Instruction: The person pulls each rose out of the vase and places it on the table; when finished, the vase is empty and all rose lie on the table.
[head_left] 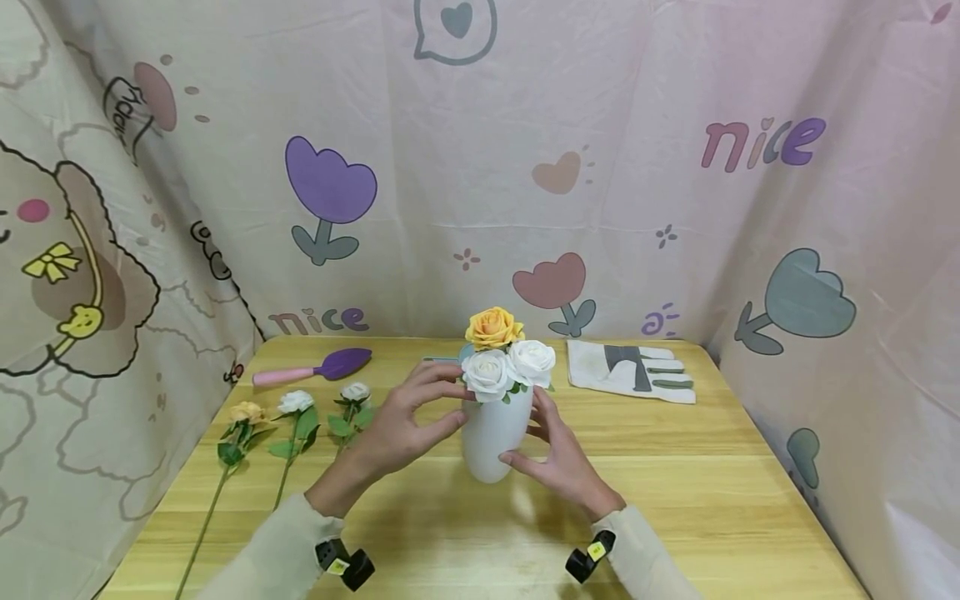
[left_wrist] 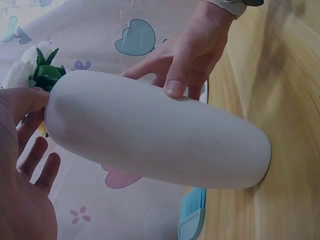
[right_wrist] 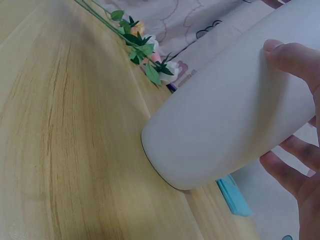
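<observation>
A white vase (head_left: 487,446) stands upright on the table, holding a yellow rose (head_left: 494,327) and two white roses (head_left: 487,375), (head_left: 532,363). My right hand (head_left: 557,454) grips its right side, thumb on the front and fingers behind. The left hand (head_left: 411,421) is at the vase's upper left, with loosely bent fingers beside the nearer white rose. In the left wrist view, the left thumb (left_wrist: 30,101) lies right at the rim, close to green leaves (left_wrist: 48,74). The stems inside the vase are hidden.
On the left lie a yellow rose (head_left: 247,412) and two white roses (head_left: 296,402), (head_left: 356,392). Behind them is a purple trowel (head_left: 345,362) with a pink handle. Work gloves (head_left: 626,371) lie at the back right. A light blue item (left_wrist: 192,215) sits behind the vase.
</observation>
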